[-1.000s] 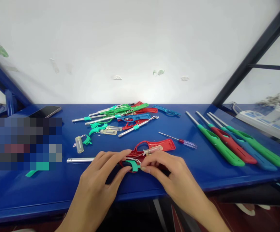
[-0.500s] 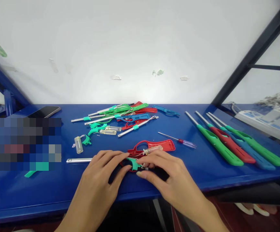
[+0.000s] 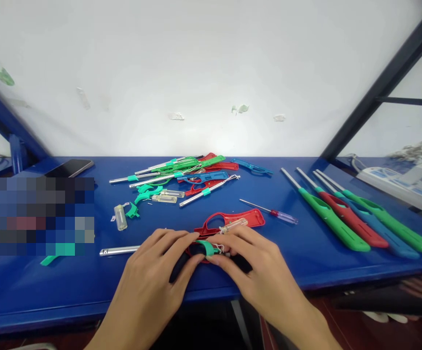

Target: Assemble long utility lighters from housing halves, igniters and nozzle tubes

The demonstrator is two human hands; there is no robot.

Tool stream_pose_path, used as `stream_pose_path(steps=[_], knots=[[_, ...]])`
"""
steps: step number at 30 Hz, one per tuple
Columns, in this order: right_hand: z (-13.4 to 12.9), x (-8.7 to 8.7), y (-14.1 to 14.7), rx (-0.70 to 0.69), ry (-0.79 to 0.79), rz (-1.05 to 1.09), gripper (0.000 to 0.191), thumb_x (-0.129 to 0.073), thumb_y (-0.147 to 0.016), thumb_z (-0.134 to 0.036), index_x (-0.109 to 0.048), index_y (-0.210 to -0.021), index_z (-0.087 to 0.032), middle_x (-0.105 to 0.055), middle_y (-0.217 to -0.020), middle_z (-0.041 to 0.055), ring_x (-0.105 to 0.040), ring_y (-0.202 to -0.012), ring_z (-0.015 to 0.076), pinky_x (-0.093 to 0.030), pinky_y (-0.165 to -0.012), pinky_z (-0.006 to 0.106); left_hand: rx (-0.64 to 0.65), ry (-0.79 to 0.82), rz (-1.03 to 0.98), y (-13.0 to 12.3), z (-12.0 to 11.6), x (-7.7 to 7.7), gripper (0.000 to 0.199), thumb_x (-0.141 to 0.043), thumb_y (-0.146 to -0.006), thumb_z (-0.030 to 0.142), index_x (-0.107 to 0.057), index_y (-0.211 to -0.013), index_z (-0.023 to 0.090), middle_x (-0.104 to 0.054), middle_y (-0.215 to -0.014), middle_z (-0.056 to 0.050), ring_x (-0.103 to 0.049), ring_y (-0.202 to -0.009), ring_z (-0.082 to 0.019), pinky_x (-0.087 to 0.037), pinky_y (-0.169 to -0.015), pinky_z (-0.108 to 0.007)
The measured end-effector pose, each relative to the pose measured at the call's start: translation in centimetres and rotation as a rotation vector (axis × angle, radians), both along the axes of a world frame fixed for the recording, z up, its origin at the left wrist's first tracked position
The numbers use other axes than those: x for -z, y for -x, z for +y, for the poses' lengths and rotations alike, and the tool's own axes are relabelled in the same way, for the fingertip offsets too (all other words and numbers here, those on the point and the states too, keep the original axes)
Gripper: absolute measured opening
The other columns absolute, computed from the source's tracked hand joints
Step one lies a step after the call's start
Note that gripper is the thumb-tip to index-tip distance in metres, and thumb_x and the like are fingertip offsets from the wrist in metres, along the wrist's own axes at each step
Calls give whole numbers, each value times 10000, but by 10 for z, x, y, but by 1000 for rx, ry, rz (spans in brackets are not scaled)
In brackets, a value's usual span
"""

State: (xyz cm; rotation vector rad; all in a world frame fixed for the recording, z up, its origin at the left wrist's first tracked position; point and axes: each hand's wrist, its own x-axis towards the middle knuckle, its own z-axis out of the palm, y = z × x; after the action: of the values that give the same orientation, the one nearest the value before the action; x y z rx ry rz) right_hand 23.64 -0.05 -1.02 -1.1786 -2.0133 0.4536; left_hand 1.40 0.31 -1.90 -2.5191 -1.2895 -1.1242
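With our left hand point(image 3: 148, 272) we grip, between thumb and fingers, a red plastic lighter shell point(image 3: 205, 261) around a curved green plastic trigger point(image 3: 209, 248), near the blue surface's point(image 3: 58, 291) front edge; our right hand point(image 3: 260, 257) has a narrow grip by thin white wires point(image 3: 220, 248), contact unclear; beyond lies a red plastic half-shell point(image 3: 253, 218), then a purple-handled metal screwdriver point(image 3: 284, 217)

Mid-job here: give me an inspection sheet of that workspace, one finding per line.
Surface: glossy blue tabletop; one patch at left pixelated.
Job's things: curved green plastic trigger piece, silver metal tube, red plastic lighter shell behind.
Clutter: purple-handled screwdriver; heap of coloured plastic-and-metal lighter parts; four long-tubed lighters at right.
Grippers: left hand at the trigger piece, right hand beside it; exact grip partly hidden.
Cables: thin white wires by the right hand's fingers; grey tangle far right, too blurred to identify.
Surroundings: white wall; dark slanted bar at right.
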Motion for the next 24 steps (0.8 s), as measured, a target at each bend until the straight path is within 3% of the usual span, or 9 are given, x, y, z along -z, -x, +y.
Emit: stream_pose_path(steps=[24], knots=[[2, 2, -3, -25, 24, -69, 243, -630, -1098, -291, -749, -1307, -328, -727, -1169, 33, -726, -1041, 217, -594, -932, 371, 15, -29, 13, -2, 0, 0, 188, -611, -1102, 259, -694, -1261, 204, -800, -1156, -82, -742, -1007, -270, -629, -930, -469]])
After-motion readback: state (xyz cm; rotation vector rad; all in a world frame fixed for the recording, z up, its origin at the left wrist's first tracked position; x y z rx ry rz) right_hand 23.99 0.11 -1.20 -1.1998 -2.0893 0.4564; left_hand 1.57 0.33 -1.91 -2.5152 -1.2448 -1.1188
